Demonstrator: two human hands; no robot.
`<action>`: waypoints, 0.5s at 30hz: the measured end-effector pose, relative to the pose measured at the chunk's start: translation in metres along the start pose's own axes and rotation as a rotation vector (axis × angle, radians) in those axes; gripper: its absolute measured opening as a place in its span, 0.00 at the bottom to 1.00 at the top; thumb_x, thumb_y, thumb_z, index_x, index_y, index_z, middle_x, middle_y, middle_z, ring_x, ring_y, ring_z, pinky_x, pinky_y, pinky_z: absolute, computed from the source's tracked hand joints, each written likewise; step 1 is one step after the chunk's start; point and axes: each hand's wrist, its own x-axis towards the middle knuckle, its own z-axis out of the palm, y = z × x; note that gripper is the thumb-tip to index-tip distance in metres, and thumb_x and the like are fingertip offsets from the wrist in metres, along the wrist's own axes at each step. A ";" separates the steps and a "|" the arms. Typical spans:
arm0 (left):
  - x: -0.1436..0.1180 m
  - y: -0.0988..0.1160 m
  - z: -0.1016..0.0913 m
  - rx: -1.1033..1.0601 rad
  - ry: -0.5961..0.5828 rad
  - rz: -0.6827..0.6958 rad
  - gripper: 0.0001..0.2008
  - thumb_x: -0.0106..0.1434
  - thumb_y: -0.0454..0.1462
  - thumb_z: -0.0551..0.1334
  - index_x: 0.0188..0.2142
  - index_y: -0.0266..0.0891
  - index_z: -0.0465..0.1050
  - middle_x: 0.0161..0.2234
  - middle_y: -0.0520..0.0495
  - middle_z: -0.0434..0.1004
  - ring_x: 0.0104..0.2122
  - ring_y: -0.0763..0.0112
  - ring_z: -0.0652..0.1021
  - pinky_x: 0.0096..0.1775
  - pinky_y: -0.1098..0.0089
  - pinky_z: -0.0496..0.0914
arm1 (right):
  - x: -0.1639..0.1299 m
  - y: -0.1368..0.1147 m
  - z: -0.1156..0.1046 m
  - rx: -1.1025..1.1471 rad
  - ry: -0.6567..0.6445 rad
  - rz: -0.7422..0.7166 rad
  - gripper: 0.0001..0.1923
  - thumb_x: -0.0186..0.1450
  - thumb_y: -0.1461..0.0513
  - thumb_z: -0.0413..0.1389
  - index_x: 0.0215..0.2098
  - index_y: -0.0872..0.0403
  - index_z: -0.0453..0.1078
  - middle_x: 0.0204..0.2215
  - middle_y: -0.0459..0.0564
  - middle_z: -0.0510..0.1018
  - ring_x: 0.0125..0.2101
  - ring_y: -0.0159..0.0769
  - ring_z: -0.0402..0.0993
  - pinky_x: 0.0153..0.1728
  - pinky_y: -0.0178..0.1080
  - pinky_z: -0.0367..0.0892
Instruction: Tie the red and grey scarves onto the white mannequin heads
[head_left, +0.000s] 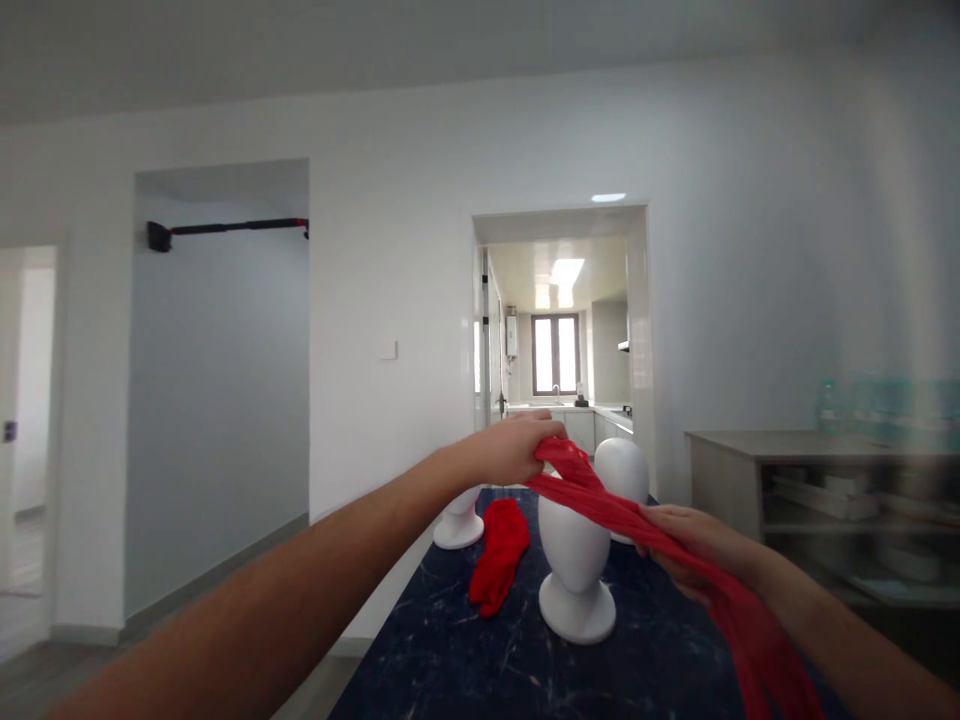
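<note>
Left arm is reaching long from 8 o'clock toward centre frame, forearm bare, left hand (514, 450) fisting knuckles-up with fingers curling tight at its 3 o'clock end. Right arm is coming in from 4 o'clock, wrist bending slightly, right hand (694, 545) closing loosely, fingers pointing toward 9 o'clock. Hands are sitting apart, left higher.

Red sheer scarf (600, 495): stretched taut, bunched into a band, pinched at far end by left hand (514, 450) and gripped by right hand (694, 550). Runs diagonally across top of nearest white mannequin head (574, 560), touching it; loose tail trails down toward bottom right.
</note>
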 end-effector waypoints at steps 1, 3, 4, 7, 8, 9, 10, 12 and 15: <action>-0.002 -0.003 0.005 -0.020 0.020 -0.030 0.16 0.58 0.27 0.60 0.44 0.42 0.77 0.43 0.46 0.79 0.41 0.62 0.78 0.42 0.66 0.69 | 0.001 0.010 -0.002 0.022 -0.056 -0.001 0.35 0.69 0.33 0.49 0.39 0.56 0.74 0.11 0.36 0.63 0.09 0.24 0.51 0.10 0.30 0.58; -0.005 -0.010 0.014 -0.084 0.064 -0.132 0.15 0.60 0.29 0.60 0.45 0.42 0.78 0.42 0.47 0.81 0.41 0.62 0.78 0.42 0.66 0.70 | 0.001 0.026 -0.002 -0.009 -0.213 0.012 0.38 0.65 0.32 0.54 0.42 0.58 0.77 0.12 0.36 0.64 0.09 0.23 0.52 0.11 0.30 0.58; -0.007 -0.013 0.016 -0.128 0.077 -0.202 0.15 0.60 0.30 0.60 0.44 0.42 0.79 0.40 0.47 0.82 0.39 0.63 0.79 0.40 0.66 0.70 | 0.001 0.032 -0.001 -0.059 -0.277 0.033 0.36 0.62 0.34 0.59 0.41 0.59 0.78 0.12 0.37 0.66 0.10 0.24 0.55 0.11 0.29 0.57; -0.012 -0.023 0.019 -0.359 0.010 -0.393 0.15 0.56 0.30 0.60 0.42 0.40 0.79 0.30 0.51 0.78 0.29 0.68 0.76 0.31 0.70 0.67 | -0.001 0.037 0.002 -0.232 -0.289 0.125 0.20 0.61 0.48 0.67 0.32 0.58 0.79 0.14 0.39 0.69 0.12 0.24 0.60 0.13 0.28 0.57; -0.014 -0.027 0.018 -0.472 -0.041 -0.422 0.16 0.54 0.30 0.60 0.41 0.39 0.79 0.27 0.52 0.75 0.25 0.70 0.74 0.28 0.71 0.65 | -0.003 0.035 0.001 -0.266 -0.251 0.149 0.17 0.62 0.51 0.66 0.29 0.57 0.77 0.14 0.39 0.69 0.13 0.24 0.60 0.14 0.28 0.57; -0.016 -0.032 0.018 -0.596 -0.088 -0.432 0.16 0.52 0.30 0.59 0.41 0.39 0.79 0.24 0.54 0.72 0.23 0.72 0.71 0.26 0.72 0.63 | -0.005 0.032 0.000 -0.285 -0.210 0.154 0.15 0.64 0.53 0.64 0.28 0.56 0.76 0.15 0.39 0.69 0.15 0.24 0.61 0.16 0.28 0.58; -0.019 -0.036 0.019 -0.722 -0.122 -0.428 0.17 0.51 0.30 0.59 0.41 0.39 0.78 0.21 0.56 0.68 0.21 0.74 0.68 0.25 0.72 0.62 | -0.006 0.027 -0.003 -0.295 -0.177 0.141 0.15 0.65 0.54 0.63 0.27 0.56 0.75 0.16 0.39 0.69 0.16 0.24 0.61 0.17 0.28 0.59; -0.025 -0.046 0.022 -0.945 -0.131 -0.406 0.20 0.49 0.30 0.60 0.43 0.38 0.78 0.17 0.60 0.62 0.18 0.77 0.62 0.25 0.73 0.61 | -0.010 0.017 -0.010 -0.295 -0.129 0.074 0.17 0.66 0.54 0.62 0.25 0.55 0.72 0.18 0.40 0.70 0.18 0.24 0.62 0.21 0.28 0.59; -0.032 -0.061 0.034 -1.176 -0.053 -0.387 0.21 0.51 0.32 0.63 0.47 0.39 0.76 0.16 0.64 0.55 0.17 0.80 0.55 0.27 0.73 0.62 | -0.014 0.005 -0.024 -0.211 -0.107 -0.059 0.20 0.68 0.51 0.61 0.25 0.54 0.68 0.25 0.45 0.78 0.26 0.30 0.72 0.32 0.32 0.68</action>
